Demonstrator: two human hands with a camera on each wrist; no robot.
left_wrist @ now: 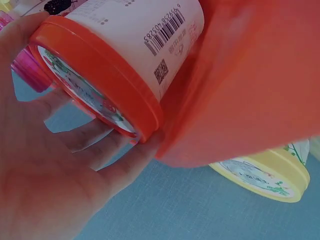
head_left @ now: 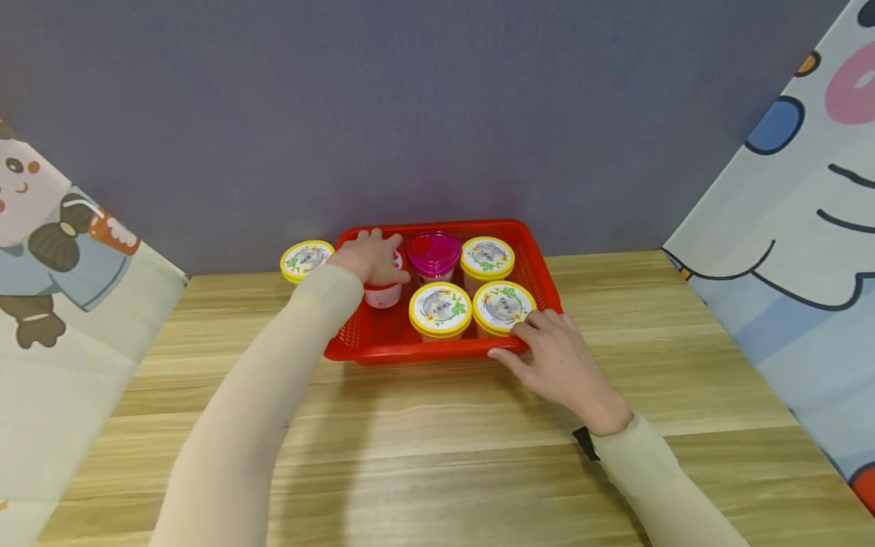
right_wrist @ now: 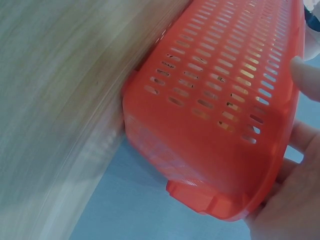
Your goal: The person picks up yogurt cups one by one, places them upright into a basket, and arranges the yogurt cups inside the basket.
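A red perforated plastic basket (head_left: pixel 424 352) holds several lidded tubs. My left hand (head_left: pixel 369 257) grips a white paper tub with a red lid (head_left: pixel 384 297) from above, at the basket's back left. In the left wrist view the fingers spread around the lid's rim, and a barcode shows on the tub (left_wrist: pixel 135 30). My right hand (head_left: pixel 557 363) holds the basket's front right corner, thumb on the near side and fingers over the rim. Also in the basket are a clear cup with a magenta lid (head_left: pixel 434 254) and tubs with yellow lids (head_left: pixel 440 310).
Outside the basket, at its back left, stands another yellow-lidded tub (head_left: pixel 306 260). The wooden table (head_left: pixel 437 448) ends against a grey panel (head_left: pixel 437 114) behind the basket. Cartoon-printed panels (head_left: pixel 766 220) flank both sides.
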